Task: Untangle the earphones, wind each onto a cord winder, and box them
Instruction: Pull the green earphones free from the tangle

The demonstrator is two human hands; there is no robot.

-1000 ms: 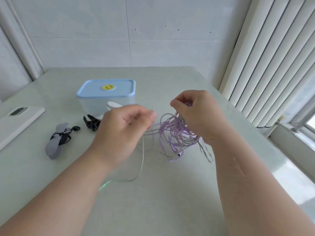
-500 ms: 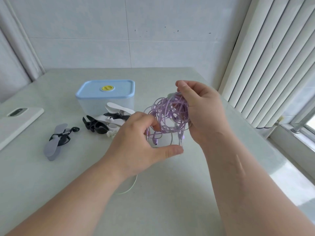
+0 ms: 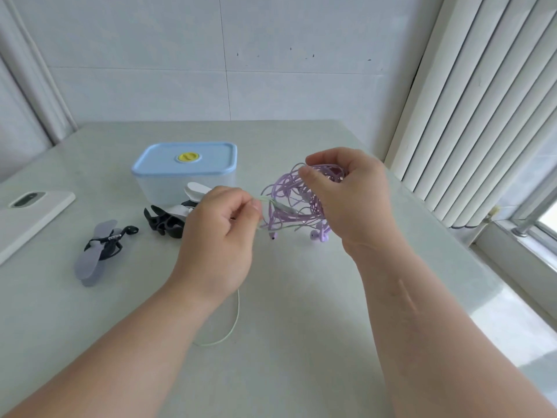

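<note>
A tangled bundle of purple earphone cord (image 3: 292,203) hangs above the table, with my right hand (image 3: 346,200) gripping its top. Two purple earbuds (image 3: 318,235) dangle at its lower edge. My left hand (image 3: 223,233) pinches a pale green cord (image 3: 233,324) where it enters the tangle; the green cord trails down under my wrist onto the table. A grey cord winder (image 3: 93,254) with black earphones wound on it lies at the left. Black and white winders (image 3: 171,220) lie in front of the closed blue-lidded box (image 3: 185,167).
A white phone (image 3: 28,218) lies face down at the table's left edge. The grey table (image 3: 301,342) ends at the right beside white vertical blinds (image 3: 482,110) and a window sill. A tiled wall stands behind the table.
My right hand has turned the purple bundle and moved it slightly right and down. My left hand let go of the bundle's underside and now pinches the green cord at its left side.
</note>
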